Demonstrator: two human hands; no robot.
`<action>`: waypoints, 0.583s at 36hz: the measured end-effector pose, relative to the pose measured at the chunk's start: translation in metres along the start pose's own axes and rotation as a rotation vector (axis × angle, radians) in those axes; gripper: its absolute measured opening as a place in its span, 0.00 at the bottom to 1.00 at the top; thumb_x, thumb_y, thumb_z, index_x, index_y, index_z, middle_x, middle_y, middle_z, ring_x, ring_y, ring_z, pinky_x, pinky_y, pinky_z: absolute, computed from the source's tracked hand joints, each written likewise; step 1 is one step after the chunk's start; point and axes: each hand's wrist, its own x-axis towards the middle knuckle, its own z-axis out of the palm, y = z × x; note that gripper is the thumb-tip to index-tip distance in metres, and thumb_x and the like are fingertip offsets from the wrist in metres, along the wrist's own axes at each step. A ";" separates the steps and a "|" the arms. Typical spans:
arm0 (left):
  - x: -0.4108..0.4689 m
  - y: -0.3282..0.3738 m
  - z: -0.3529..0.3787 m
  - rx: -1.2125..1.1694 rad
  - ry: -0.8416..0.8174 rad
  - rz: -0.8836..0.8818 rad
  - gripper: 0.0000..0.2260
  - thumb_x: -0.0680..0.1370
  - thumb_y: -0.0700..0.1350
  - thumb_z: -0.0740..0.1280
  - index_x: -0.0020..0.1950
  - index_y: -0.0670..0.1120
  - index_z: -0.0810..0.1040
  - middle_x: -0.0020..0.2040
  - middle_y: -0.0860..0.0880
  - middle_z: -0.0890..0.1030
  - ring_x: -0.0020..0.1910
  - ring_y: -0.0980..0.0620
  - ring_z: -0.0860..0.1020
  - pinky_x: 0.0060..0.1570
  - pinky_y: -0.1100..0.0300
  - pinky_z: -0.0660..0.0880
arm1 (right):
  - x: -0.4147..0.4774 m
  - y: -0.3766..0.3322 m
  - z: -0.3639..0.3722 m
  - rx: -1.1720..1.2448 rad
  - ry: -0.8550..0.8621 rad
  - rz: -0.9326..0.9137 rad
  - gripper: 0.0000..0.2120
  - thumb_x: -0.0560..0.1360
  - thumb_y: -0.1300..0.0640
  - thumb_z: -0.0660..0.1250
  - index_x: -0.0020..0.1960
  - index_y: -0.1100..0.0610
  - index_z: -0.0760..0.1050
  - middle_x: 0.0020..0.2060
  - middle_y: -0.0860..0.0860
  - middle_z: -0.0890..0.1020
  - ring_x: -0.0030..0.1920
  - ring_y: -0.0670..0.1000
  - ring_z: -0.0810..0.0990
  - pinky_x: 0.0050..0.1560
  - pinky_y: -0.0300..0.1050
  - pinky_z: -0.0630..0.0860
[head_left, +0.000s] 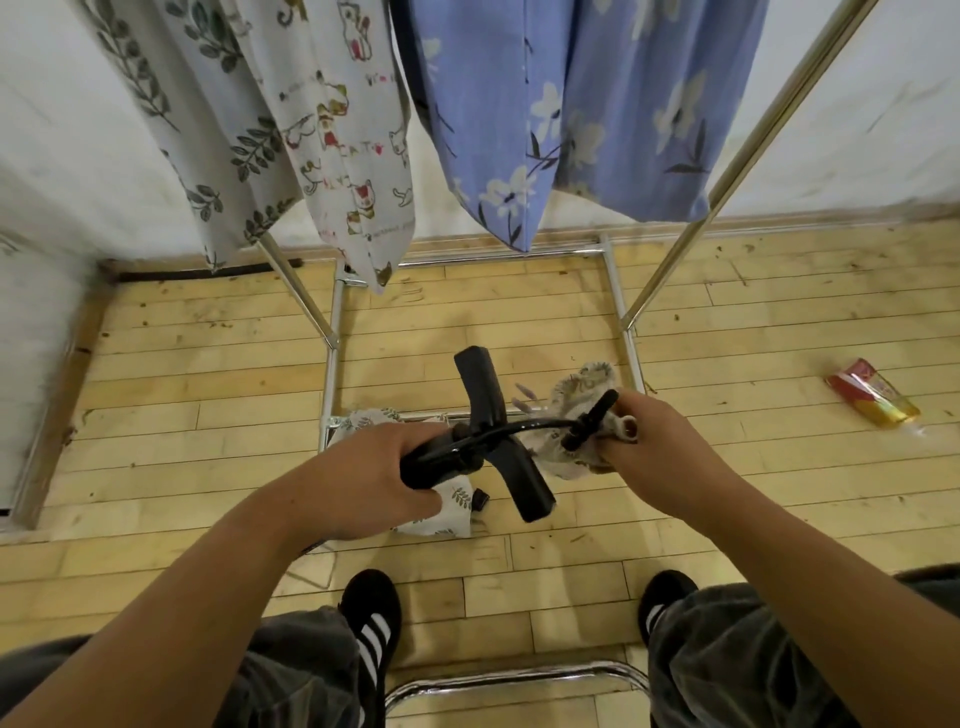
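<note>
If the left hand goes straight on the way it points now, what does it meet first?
Probably the hanger it grips: its broad black bar crosses just ahead of the left hand. Beyond it is the right hand. Depth is unclear from one view.

The left hand (363, 478) grips one end of a black hanger (488, 410) above the wooden floor (208, 415). The right hand (660, 441) grips bunched leaf-print cloth (576, 395) at the hanger's other end. Beyond them, a cat-print garment (343, 130) and a blue flowered garment (597, 104) hang on a metal rack (332, 322).
</note>
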 end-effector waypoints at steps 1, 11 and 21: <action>0.000 0.001 -0.001 -0.015 0.000 0.012 0.25 0.75 0.40 0.72 0.47 0.74 0.75 0.41 0.54 0.78 0.33 0.60 0.76 0.38 0.64 0.75 | 0.000 -0.001 0.000 0.023 -0.018 -0.003 0.10 0.79 0.62 0.68 0.51 0.47 0.81 0.47 0.47 0.86 0.45 0.50 0.86 0.49 0.56 0.85; -0.002 0.006 -0.003 -0.089 0.088 0.058 0.11 0.75 0.34 0.69 0.44 0.50 0.76 0.33 0.59 0.74 0.30 0.61 0.72 0.36 0.65 0.72 | 0.001 0.002 -0.002 -0.111 -0.114 -0.157 0.13 0.76 0.71 0.67 0.42 0.54 0.73 0.38 0.47 0.79 0.33 0.43 0.79 0.37 0.50 0.83; -0.002 0.009 0.000 -0.207 0.152 0.091 0.20 0.76 0.33 0.68 0.42 0.62 0.76 0.31 0.55 0.70 0.28 0.58 0.68 0.31 0.64 0.68 | -0.011 -0.010 -0.004 -0.011 -0.216 -0.216 0.12 0.78 0.72 0.63 0.48 0.57 0.77 0.39 0.52 0.80 0.38 0.55 0.81 0.43 0.54 0.82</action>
